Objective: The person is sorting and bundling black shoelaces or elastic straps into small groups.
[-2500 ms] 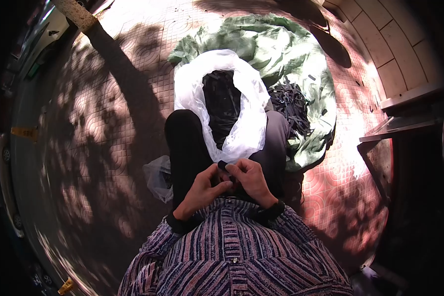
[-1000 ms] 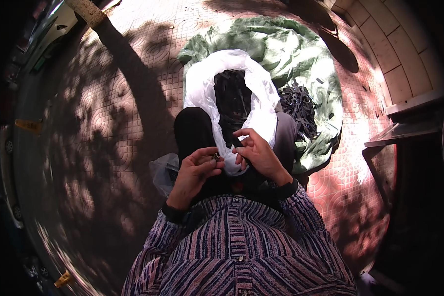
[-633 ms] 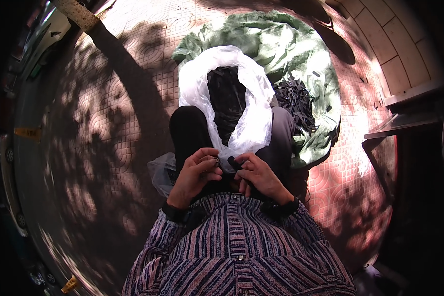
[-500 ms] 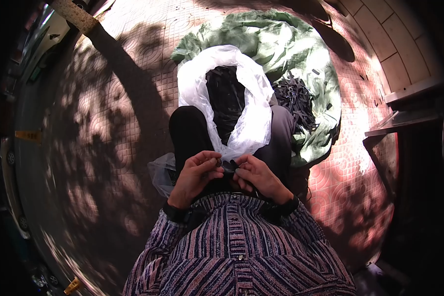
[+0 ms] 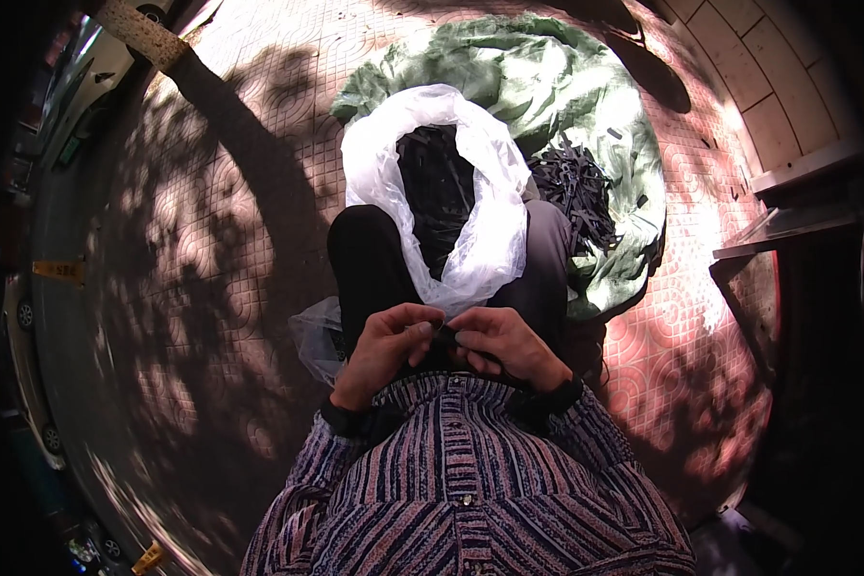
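Note:
My left hand (image 5: 390, 348) and my right hand (image 5: 507, 346) meet in front of my waist, with thumbs and fingers pinched together. Between the fingertips is a small black piece (image 5: 445, 335), partly hidden; its exact kind is too small to make out. Just beyond the hands, a white plastic bag (image 5: 370, 158) stands open between my knees, holding dark black pieces (image 5: 436, 187). To its right a heap of thin black strips (image 5: 574, 187) lies on a green woven sheet (image 5: 605, 106).
A second, clear plastic bag (image 5: 315, 338) sits by my left leg. On the right stands a dark metal ledge (image 5: 787, 230) near a tiled wall (image 5: 749, 67). A tree trunk (image 5: 139, 34) rises at the upper left, and cars (image 5: 34, 365) are parked beyond the paving.
Both hands have come closer together, and their fingertips now nearly touch around the black piece. The bags and the heap of strips stay where they were.

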Demonstrator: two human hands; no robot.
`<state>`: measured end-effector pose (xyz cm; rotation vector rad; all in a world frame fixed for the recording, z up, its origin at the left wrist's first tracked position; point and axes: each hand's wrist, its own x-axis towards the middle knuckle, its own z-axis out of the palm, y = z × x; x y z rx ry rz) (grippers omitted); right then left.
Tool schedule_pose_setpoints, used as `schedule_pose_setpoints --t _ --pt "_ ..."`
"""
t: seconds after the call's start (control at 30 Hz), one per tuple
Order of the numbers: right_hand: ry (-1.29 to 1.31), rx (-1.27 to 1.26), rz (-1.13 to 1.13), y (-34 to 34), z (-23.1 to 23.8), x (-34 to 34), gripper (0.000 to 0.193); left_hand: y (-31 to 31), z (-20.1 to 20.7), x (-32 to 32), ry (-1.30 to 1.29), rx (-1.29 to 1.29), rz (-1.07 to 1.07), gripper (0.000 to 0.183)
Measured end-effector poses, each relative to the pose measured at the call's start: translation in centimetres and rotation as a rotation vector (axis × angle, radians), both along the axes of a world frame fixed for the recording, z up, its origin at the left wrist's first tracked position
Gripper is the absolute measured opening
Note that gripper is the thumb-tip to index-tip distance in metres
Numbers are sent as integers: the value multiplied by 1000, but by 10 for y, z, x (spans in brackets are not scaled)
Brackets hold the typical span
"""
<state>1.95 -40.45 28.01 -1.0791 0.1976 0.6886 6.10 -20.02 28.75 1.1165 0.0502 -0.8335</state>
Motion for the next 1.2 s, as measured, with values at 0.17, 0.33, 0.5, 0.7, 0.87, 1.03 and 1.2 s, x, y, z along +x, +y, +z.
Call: schedule_pose_setpoints --t 0.17,0.33,0.5,0.7,0.87,1.03,1.2 --pt "-23 48 -38 6 10 7 26 -3 7 -3 6 55 -53 21" --pt "-47 -42 -36 1 17 11 25 -4 13 -4 26 82 53 21" --pt "-46 -96 78 1 17 8 16 -4 10 -6 -1 81 25 22" --pt "-47 -85 50 6 21 12 14 -6 12 -8 -64 118 33 19" --pt "-623 -666 -233 31 15 6 18 -18 10 -7 -188 267 143 19" --pt "-860 -1052 -101 45 17 6 22 -19 -12 -9 -700 503 184 18" --pt "-1052 -1149 -278 44 -4 10 23 -28 5 -14 -568 486 209 17"
